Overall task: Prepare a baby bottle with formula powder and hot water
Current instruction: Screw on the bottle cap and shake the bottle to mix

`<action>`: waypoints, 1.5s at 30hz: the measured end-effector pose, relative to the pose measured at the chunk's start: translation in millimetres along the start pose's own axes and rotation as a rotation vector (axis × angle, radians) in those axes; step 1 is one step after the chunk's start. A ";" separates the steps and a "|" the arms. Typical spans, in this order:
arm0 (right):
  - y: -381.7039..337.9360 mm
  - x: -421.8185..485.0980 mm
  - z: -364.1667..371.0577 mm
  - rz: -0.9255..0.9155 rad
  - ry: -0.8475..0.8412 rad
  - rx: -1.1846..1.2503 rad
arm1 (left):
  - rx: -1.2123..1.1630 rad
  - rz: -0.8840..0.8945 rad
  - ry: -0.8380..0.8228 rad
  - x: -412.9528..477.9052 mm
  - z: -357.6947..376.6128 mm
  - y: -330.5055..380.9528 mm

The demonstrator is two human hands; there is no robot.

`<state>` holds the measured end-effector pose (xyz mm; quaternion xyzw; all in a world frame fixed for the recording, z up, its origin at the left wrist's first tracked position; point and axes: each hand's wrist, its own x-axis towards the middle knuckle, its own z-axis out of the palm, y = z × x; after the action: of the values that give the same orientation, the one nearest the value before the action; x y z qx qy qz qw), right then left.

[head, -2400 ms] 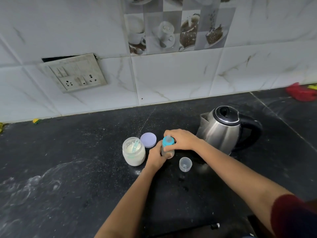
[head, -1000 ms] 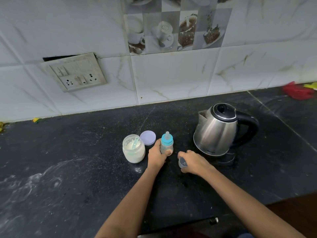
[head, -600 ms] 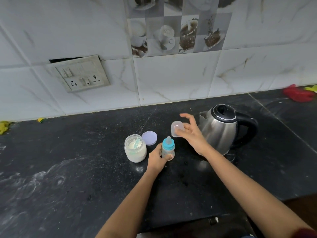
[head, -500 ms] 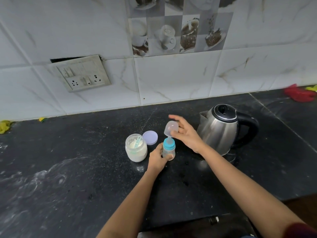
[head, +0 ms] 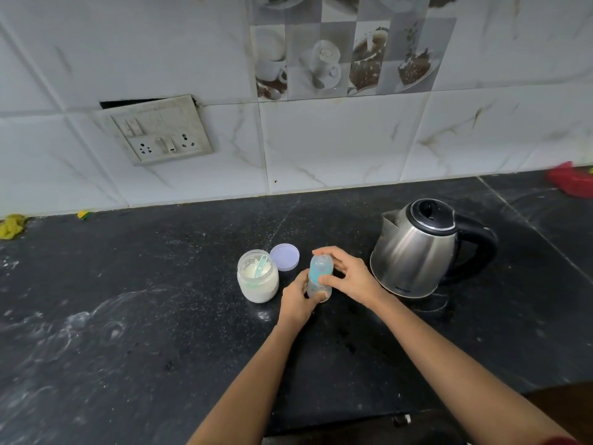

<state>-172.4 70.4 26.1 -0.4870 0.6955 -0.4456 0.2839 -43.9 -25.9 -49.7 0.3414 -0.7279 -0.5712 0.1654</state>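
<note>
Black speckled counter (head: 128,348), smeared pale at lower left, fills the lower frame. At centre the left hand (head: 296,300) grips the upright bottle (head: 317,289) low down; the right hand (head: 349,277) pinches the clear cap (head: 321,263) over its top. Just left stands a jar (head: 256,285) with a scoop (head: 261,269), its lid (head: 285,256) behind. The kettle (head: 417,255) stands at right, its small base lettering unreadable. Behind are white marble tiles (head: 337,139), a switch plate (head: 154,130) at upper left and coffee-cup tiles (head: 346,59) at top.

Your capped bottle (head: 317,282) stands upright between your left hand (head: 296,300) and right hand (head: 349,277). The open powder jar (head: 257,279) sits left of them, the steel kettle (head: 415,255) right.
</note>
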 end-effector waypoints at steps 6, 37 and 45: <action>6.0 -3.1 10.8 -0.112 0.092 -0.259 | 0.011 0.021 0.044 -4.7 3.7 1.4; -11.7 -6.4 -27.1 0.224 -0.061 0.274 | 0.142 0.006 -0.091 -22.5 -13.8 55.0; -16.6 -8.8 -27.2 0.159 -0.020 0.320 | -0.159 -0.011 0.060 -46.0 11.0 67.0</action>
<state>-184.7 85.8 52.7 -0.3835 0.6491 -0.5220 0.3989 -38.8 21.1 17.3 0.3480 -0.6731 -0.6176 0.2106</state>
